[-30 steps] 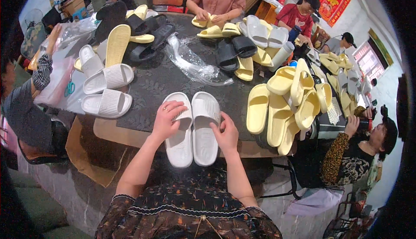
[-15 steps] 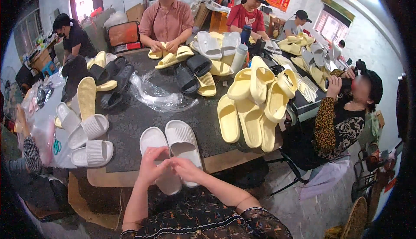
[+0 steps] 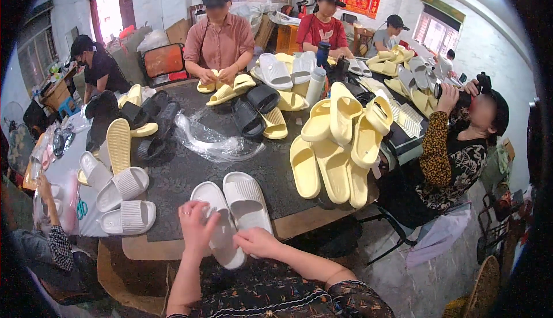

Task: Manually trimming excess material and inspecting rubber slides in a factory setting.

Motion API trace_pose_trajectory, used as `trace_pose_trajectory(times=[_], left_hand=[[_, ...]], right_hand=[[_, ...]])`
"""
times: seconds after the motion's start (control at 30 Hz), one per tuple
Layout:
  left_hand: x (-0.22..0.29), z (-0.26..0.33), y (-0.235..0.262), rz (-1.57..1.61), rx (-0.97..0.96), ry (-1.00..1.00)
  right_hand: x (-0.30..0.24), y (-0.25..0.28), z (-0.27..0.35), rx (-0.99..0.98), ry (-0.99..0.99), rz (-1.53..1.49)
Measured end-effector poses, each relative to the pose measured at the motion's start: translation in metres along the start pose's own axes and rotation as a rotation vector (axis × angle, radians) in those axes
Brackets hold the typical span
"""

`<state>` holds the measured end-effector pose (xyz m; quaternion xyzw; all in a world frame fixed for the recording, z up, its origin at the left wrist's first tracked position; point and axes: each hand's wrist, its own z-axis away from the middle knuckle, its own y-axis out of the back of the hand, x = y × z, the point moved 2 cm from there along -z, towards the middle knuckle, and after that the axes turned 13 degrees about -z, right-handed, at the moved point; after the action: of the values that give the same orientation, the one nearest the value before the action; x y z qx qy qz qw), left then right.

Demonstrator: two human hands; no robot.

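Observation:
Two light grey slippers lie side by side at the table's near edge: the left slipper (image 3: 223, 237) and the right slipper (image 3: 245, 192), toes pointing away from me. My left hand (image 3: 197, 224) is over the left slipper's outer side, fingers apart, partly covering its upper part. Above the heel ends, my right hand (image 3: 257, 242) has its fingers curled in beside the inner edge of the left slipper. Whether anything is pinched in those fingers is hidden.
More grey slippers (image 3: 122, 188) stand at the left edge. Yellow slippers (image 3: 332, 171) are piled at the right. A clear plastic bag (image 3: 213, 139) lies mid-table near black slippers (image 3: 247, 116). Several people sit around, one (image 3: 219, 41) handling yellow slippers. Teal scissors (image 3: 81, 207) lie far left.
My hands, close together over the slippers before, have moved apart. The left opened beside the left slipper; the right curled and came down near the heels. The whole view shifted slightly.

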<state>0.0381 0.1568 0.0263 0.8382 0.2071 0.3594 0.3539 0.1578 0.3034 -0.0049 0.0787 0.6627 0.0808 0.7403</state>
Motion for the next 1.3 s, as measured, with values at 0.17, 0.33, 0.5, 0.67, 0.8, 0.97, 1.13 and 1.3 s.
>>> trace_pose_trajectory(times=[0.17, 0.33, 0.5, 0.67, 0.8, 0.97, 1.13, 1.3], left_hand=[[-0.041, -0.024, -0.019, -0.020, -0.205, 0.033], [-0.052, -0.041, -0.030, -0.090, -0.246, -0.075], [-0.060, -0.049, -0.038, -0.135, -0.367, -0.039], [-0.060, -0.055, -0.045, -0.217, -0.433, 0.069], [-0.059, -0.069, -0.044, -0.182, -0.527, 0.130], [-0.062, -0.065, -0.066, -0.133, -0.382, 0.229], [-0.056, -0.057, -0.076, -0.060, 0.028, 0.045], [-0.050, -0.054, -0.069, 0.153, 0.053, 0.240]], right_hand=[[0.006, -0.003, -0.020, 0.008, -0.127, 0.040], [0.002, -0.012, -0.053, 0.081, -0.098, 0.109], [0.018, -0.035, -0.078, 0.294, 0.200, 0.547], [0.012, -0.042, -0.082, 0.251, 0.123, 0.565], [0.018, -0.042, -0.087, 0.306, 0.122, 0.499], [0.021, -0.035, -0.084, 0.319, 0.172, 0.426], [-0.011, -0.016, -0.053, 0.074, -0.143, -0.115], [-0.012, 0.030, -0.002, 0.140, -0.081, -0.116]])
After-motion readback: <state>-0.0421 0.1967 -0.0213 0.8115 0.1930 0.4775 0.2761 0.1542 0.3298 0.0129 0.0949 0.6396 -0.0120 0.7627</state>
